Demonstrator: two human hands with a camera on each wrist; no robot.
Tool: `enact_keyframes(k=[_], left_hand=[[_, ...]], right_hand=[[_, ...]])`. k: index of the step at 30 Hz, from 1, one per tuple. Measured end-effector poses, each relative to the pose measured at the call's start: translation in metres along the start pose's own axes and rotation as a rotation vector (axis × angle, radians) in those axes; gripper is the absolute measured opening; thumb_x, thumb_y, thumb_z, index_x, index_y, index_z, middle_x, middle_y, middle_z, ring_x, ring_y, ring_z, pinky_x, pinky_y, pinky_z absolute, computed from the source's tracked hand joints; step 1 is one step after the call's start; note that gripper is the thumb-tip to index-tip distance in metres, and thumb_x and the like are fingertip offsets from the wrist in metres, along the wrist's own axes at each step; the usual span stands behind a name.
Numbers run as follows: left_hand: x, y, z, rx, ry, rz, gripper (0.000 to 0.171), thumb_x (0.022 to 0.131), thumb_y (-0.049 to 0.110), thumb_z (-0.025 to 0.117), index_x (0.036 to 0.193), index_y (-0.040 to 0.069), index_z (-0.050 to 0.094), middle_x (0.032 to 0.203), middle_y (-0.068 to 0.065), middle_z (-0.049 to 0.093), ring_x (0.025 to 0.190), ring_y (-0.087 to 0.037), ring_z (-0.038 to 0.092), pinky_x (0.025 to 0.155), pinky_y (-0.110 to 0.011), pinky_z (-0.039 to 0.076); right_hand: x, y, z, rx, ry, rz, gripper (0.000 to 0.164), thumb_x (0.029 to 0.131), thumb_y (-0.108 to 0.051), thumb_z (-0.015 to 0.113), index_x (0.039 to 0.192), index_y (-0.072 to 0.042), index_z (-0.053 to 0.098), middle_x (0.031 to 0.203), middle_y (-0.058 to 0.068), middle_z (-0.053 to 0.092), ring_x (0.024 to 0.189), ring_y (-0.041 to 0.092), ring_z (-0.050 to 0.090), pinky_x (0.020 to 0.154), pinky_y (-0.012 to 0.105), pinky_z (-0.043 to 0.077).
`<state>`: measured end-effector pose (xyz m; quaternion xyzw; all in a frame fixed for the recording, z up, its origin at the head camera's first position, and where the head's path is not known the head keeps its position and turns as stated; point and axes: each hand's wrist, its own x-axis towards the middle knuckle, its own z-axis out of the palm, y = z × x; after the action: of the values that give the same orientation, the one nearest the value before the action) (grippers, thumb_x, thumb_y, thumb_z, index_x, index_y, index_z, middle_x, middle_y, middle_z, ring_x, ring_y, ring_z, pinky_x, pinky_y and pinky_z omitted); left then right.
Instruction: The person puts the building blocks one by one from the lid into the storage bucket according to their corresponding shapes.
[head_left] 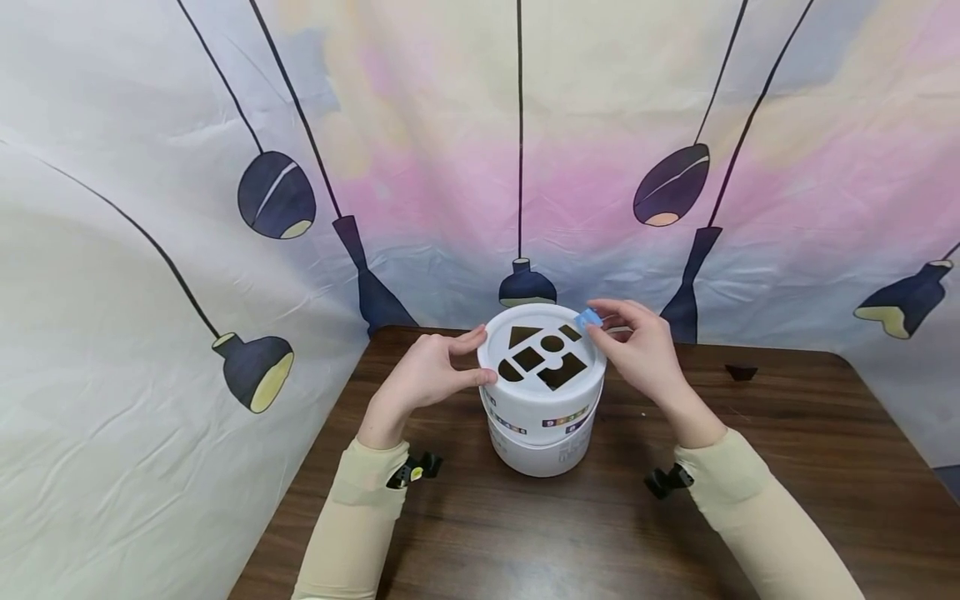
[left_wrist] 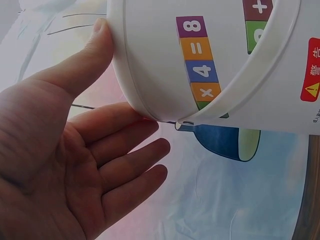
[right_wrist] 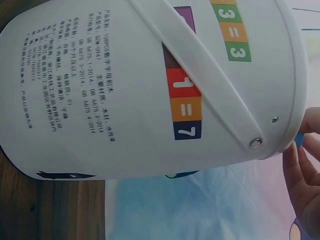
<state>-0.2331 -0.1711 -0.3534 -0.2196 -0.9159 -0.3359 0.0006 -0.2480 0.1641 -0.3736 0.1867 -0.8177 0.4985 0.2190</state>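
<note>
A white bucket (head_left: 540,429) stands upright on the table. Its lid (head_left: 528,383) has several cut-out holes: a triangle, circle, rectangles, a half circle and a notched one. Thumb and index finger of my left hand (head_left: 423,375) touch the lid's left rim; in the left wrist view the other fingers extend loosely below the bucket's edge. My right hand (head_left: 641,346) pinches a small blue block (head_left: 588,318) at the lid's back right edge, beside a rectangular hole. Fingers and rim hide most of that block (right_wrist: 299,139) in the right wrist view.
A white handle (right_wrist: 205,75) runs across the bucket's side, over printed number tiles. The brown wooden table (head_left: 750,450) ends at a painted cloth (head_left: 450,125) behind. Near its back edge at right is a small dark shape (head_left: 741,372).
</note>
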Motion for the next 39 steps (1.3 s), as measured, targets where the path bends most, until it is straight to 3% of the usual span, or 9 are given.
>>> enact_keyframes(k=[3, 5, 8, 11, 20, 26, 30, 34, 39], left_hand=[[0.000, 0.000, 0.001, -0.003, 0.004, 0.003, 0.078, 0.088, 0.052, 0.087, 0.153, 0.019, 0.058, 0.153, 0.005, 0.057, 0.139, -0.023, 0.058, 0.104, -0.039, 0.053], [0.000, -0.001, 0.001, -0.034, -0.002, 0.013, 0.077, 0.090, 0.051, 0.086, 0.153, 0.018, 0.058, 0.154, 0.003, 0.057, 0.099, -0.026, 0.074, 0.080, -0.035, 0.057], [0.000, -0.002, 0.002, -0.089, -0.010, 0.032, 0.074, 0.091, 0.048, 0.085, 0.153, 0.017, 0.057, 0.156, -0.002, 0.055, 0.044, -0.021, 0.045, 0.049, -0.029, 0.041], [0.000, -0.003, 0.002, -0.117, -0.012, 0.047, 0.072, 0.092, 0.044, 0.086, 0.152, 0.015, 0.058, 0.156, -0.004, 0.055, 0.038, -0.014, 0.026, 0.043, -0.027, 0.031], [0.000, -0.004, 0.003, -0.087, 0.002, 0.030, 0.073, 0.091, 0.047, 0.086, 0.151, 0.015, 0.059, 0.155, 0.000, 0.056, 0.061, -0.015, 0.059, 0.065, -0.033, 0.046], [0.000, -0.003, 0.003, -0.094, 0.002, 0.030, 0.074, 0.090, 0.049, 0.086, 0.151, 0.015, 0.059, 0.154, 0.001, 0.057, 0.054, -0.013, 0.047, 0.058, -0.032, 0.041], [0.000, -0.002, 0.002, -0.093, 0.004, 0.032, 0.074, 0.090, 0.048, 0.087, 0.151, 0.014, 0.059, 0.153, 0.000, 0.057, 0.063, -0.024, 0.059, 0.060, -0.034, 0.044], [-0.001, -0.002, 0.002, -0.028, 0.014, 0.033, 0.075, 0.089, 0.050, 0.086, 0.150, 0.014, 0.061, 0.151, 0.002, 0.060, 0.115, -0.031, 0.071, 0.091, -0.040, 0.057], [0.001, -0.001, 0.000, 0.012, 0.004, 0.018, 0.075, 0.089, 0.050, 0.087, 0.151, 0.017, 0.060, 0.150, 0.006, 0.060, 0.148, -0.020, 0.047, 0.117, -0.042, 0.045]], right_hand=[[0.005, -0.001, 0.001, -0.047, -0.035, -0.017, 0.031, 0.098, -0.009, 0.079, 0.129, -0.006, 0.077, 0.117, 0.015, 0.073, 0.097, 0.028, 0.074, 0.081, 0.027, 0.062], [0.007, -0.002, 0.002, -0.083, -0.065, -0.037, 0.032, 0.098, -0.007, 0.078, 0.130, -0.005, 0.077, 0.118, 0.018, 0.072, 0.097, 0.031, 0.075, 0.082, 0.039, 0.065], [0.009, -0.001, 0.004, -0.124, -0.097, -0.061, 0.034, 0.098, -0.005, 0.078, 0.132, -0.002, 0.075, 0.117, 0.021, 0.070, 0.096, 0.035, 0.075, 0.081, 0.051, 0.064], [0.010, 0.000, 0.006, -0.142, -0.115, -0.075, 0.035, 0.097, -0.005, 0.078, 0.132, -0.002, 0.075, 0.113, 0.021, 0.070, 0.093, 0.034, 0.075, 0.080, 0.053, 0.064], [0.009, -0.001, 0.010, -0.154, -0.094, -0.127, 0.034, 0.095, -0.004, 0.079, 0.128, -0.001, 0.077, 0.103, 0.016, 0.071, 0.089, 0.030, 0.075, 0.078, 0.048, 0.065], [0.010, 0.001, 0.010, -0.160, -0.095, -0.126, 0.033, 0.095, -0.004, 0.080, 0.128, -0.002, 0.078, 0.103, 0.015, 0.071, 0.089, 0.028, 0.075, 0.077, 0.047, 0.065], [0.011, 0.001, 0.011, -0.159, -0.097, -0.119, 0.032, 0.095, -0.005, 0.080, 0.127, -0.003, 0.078, 0.103, 0.014, 0.071, 0.088, 0.027, 0.074, 0.076, 0.046, 0.065], [0.012, -0.001, 0.013, -0.179, -0.087, -0.099, 0.030, 0.094, -0.007, 0.079, 0.124, -0.006, 0.080, 0.103, 0.012, 0.074, 0.088, 0.024, 0.073, 0.076, 0.043, 0.064], [0.015, -0.003, 0.013, -0.223, -0.111, -0.058, 0.029, 0.095, -0.012, 0.079, 0.124, -0.009, 0.080, 0.104, 0.008, 0.075, 0.087, 0.021, 0.072, 0.076, 0.040, 0.062]])
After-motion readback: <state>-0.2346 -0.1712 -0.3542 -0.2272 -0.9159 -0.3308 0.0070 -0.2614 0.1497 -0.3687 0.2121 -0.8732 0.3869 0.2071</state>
